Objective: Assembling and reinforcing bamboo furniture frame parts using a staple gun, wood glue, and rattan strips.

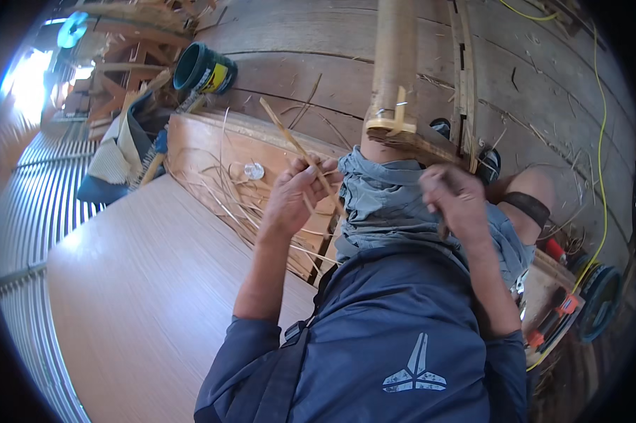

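A thin split strip of cane or bamboo (282,125) slants through the fingers of my left hand (300,187), which pinches it left of my knee. Its upper end points away from me, up and to the left. My right hand (457,201) is over my lap, fingers curled and slightly blurred. A small dark end shows below those fingers, too unclear to name. Ahead of my lap, a thick bamboo pole (395,63) runs away from me. Its near end, with a pale upright peg (400,106), rests by my knee.
Thin shavings and strips (223,187) litter a wooden board (198,141) at left. A green bucket (205,68) stands far left. A smooth wood-grain panel (134,268) lies near left. At right are an orange-and-black tool (554,321), a dark green bucket (600,303) and a yellow cord (602,141).
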Demonstrator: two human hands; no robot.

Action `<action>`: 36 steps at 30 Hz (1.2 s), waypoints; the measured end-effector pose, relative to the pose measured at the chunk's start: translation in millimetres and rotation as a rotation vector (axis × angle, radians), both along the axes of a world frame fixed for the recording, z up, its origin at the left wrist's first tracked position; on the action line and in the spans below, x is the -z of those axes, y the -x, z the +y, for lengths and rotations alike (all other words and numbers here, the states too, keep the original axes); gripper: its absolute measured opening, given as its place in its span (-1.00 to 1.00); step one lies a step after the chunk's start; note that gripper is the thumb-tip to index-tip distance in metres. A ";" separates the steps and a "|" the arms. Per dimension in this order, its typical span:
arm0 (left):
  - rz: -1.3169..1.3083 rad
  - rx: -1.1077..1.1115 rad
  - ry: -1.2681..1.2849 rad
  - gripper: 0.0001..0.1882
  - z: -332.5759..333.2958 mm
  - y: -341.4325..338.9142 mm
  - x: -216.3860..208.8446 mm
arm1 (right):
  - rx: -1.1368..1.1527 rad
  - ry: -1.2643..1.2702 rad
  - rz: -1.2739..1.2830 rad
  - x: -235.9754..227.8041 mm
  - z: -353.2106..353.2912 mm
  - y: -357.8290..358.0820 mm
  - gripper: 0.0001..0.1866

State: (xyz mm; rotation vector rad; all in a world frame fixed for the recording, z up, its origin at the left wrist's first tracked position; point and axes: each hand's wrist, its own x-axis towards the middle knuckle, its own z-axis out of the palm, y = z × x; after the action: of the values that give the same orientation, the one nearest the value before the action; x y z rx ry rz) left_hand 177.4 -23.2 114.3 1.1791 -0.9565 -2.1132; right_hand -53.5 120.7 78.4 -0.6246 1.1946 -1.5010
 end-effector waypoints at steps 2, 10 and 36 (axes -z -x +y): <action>0.138 -0.066 0.002 -0.83 5.7 0.9 17.7 | -0.188 -0.061 0.040 2.9 -9.5 -18.4 -0.89; 0.331 -0.323 0.035 -0.88 13.7 20.3 34.8 | -0.515 -0.069 0.633 -2.3 -32.4 -58.8 -0.73; -0.568 0.550 1.450 -0.80 19.9 58.1 -42.2 | -0.320 -0.053 0.516 -38.9 -3.0 47.3 -0.89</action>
State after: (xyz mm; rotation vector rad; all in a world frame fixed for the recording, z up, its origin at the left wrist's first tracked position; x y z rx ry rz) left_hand 119.3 -3.3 156.5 0.6638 -2.5967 -0.7250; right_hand -100.8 117.7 117.3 -1.1550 1.4314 -1.0631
